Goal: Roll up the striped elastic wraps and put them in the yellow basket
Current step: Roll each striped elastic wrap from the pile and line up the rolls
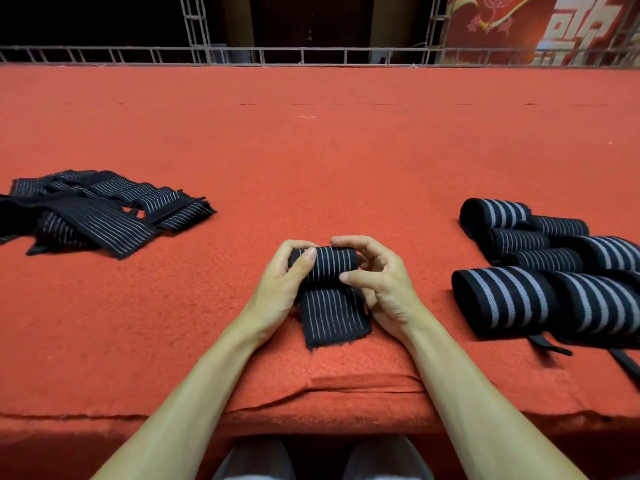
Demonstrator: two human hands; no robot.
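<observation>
Two hands (282, 287) (382, 292), one wrap (329, 271), perhaps seven rolls (505, 299), one heap (104, 209)

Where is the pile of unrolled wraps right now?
Head view: the pile of unrolled wraps lies on the red carpet at the left, well left of the left hand; the rolled wraps sit opposite.

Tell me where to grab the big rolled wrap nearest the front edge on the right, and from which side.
Take the big rolled wrap from above, across its round middle, thumb on the near side. It lies on its side, and another roll crowds its right end.
</observation>
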